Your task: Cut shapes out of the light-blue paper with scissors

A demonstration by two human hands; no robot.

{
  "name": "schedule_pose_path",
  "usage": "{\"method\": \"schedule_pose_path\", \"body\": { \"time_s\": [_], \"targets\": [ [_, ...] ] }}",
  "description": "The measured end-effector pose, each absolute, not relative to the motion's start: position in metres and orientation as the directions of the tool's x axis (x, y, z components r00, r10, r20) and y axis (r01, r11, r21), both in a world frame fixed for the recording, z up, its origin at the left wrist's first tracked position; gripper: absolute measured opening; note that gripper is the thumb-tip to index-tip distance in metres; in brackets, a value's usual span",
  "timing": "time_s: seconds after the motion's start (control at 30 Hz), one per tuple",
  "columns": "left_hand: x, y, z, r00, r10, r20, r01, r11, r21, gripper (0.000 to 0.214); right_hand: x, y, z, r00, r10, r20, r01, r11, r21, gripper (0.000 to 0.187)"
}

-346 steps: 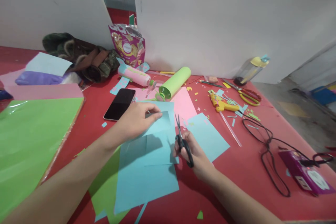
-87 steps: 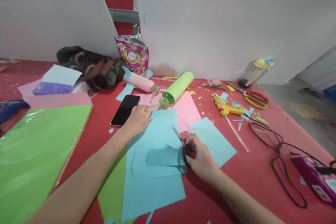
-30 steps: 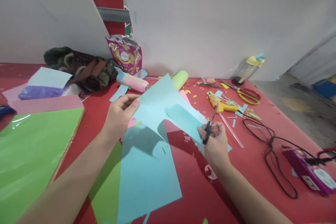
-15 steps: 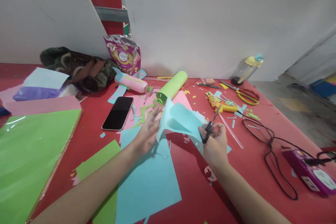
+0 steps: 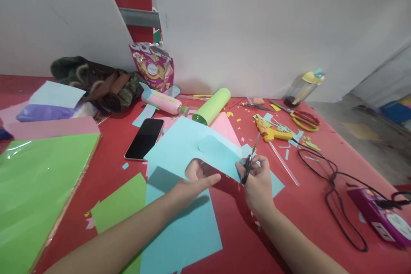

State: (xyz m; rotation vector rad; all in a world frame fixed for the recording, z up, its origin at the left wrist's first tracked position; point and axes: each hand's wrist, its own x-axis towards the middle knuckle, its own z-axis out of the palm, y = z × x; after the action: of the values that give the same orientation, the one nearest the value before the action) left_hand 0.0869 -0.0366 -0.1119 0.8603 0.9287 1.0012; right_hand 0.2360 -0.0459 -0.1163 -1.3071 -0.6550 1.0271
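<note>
My right hand (image 5: 259, 182) is closed around a pair of small black-handled scissors (image 5: 246, 168), blades pointing up and away. Its thumb and fingers also pinch the right end of a light-blue paper sheet (image 5: 173, 141), which is raised above the table and curls over near its middle. Beneath the near edge of that sheet is my left hand (image 5: 195, 180), its thumb stretched out apart from curved fingers; the fingertips are partly hidden by the paper. Under both lies another light-blue sheet (image 5: 183, 235) on the red table (image 5: 237, 239), overlapping a green sheet (image 5: 123, 205).
A phone (image 5: 145, 139) lies left of the raised paper. Behind it are a green-wrapped bottle (image 5: 213, 105) and a pink-wrapped bottle (image 5: 162, 102). On the right are a yellow glue gun (image 5: 272, 132), its black cable, a purple power strip (image 5: 380, 216) and larger scissors (image 5: 303, 120).
The blue sheet has unfolded and spread leftward, now covering part of the pink paper. My left hand has moved to the right and nearer me, under the sheet's edge. The right hand still holds the scissors.
</note>
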Motion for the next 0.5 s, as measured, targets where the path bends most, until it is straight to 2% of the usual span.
{"method": "schedule_pose_path", "body": {
  "time_s": [0.03, 0.13, 0.3, 0.5],
  "targets": [
    [0.089, -0.039, -0.113, 0.167, 0.941, -0.294, -0.167, 0.321, 0.932, 0.032, 0.234, -0.048, -0.117, 0.424, 0.893, -0.15, -0.219, -0.059, -0.974, 0.041],
    [0.089, -0.041, -0.116, 0.079, 0.926, -0.368, -0.039, 0.372, 0.927, 0.041, 0.228, -0.052, -0.12, 0.388, 0.911, -0.138, -0.176, -0.073, -0.982, 0.039],
    [0.082, -0.037, -0.12, 0.012, 0.925, -0.38, 0.04, 0.379, 0.924, 0.047, 0.22, -0.057, -0.122, 0.348, 0.931, -0.109, -0.117, -0.072, -0.99, 0.038],
    [0.07, -0.027, -0.113, 0.095, 0.925, -0.367, 0.004, 0.368, 0.93, 0.037, 0.227, -0.052, -0.118, 0.364, 0.928, -0.083, -0.136, -0.036, -0.99, 0.036]
  ]
}}
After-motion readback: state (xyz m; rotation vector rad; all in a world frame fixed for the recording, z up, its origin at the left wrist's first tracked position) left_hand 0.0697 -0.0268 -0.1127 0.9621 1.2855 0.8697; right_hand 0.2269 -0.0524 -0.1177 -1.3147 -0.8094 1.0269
